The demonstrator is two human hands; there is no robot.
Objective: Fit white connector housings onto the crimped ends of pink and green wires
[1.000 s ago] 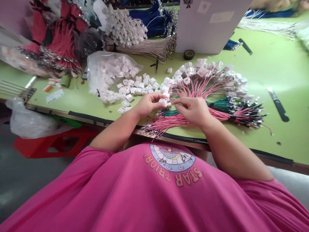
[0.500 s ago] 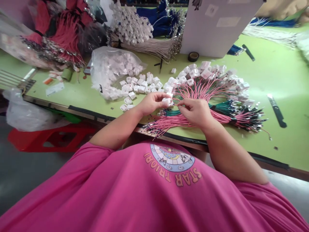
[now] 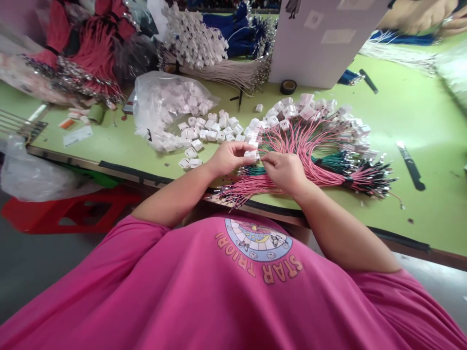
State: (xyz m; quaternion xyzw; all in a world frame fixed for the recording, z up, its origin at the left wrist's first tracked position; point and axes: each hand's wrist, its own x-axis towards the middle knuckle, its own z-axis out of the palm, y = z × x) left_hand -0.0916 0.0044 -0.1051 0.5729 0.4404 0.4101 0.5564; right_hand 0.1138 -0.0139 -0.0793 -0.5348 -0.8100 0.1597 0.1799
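Note:
My left hand (image 3: 230,156) is closed, with thumb and fingertips pinching a white plastic connector housing (image 3: 251,155). Right beside it, my right hand (image 3: 285,170) is pinched on a thin wire, its tip close against the housing; the fingers hide most of this wire. Under and beyond both hands lie bundles of pink wires (image 3: 251,185) and green wires (image 3: 330,162) with metal terminals at their ends. Pink wires with white housings (image 3: 308,113) on their far ends fan out behind my right hand.
Loose white housings (image 3: 209,129) spill from a clear plastic bag (image 3: 156,95). Black tape (image 3: 288,87) stands before a pale box (image 3: 321,53). A dark blade-like tool (image 3: 411,165) lies at right. Red wire bundles (image 3: 93,56) fill the back left. Another person's hand (image 3: 419,17) shows top right.
My right hand has moved left, bringing its fingertips up to the housing. My left hand keeps its hold on the housing. The whole view has shifted slightly.

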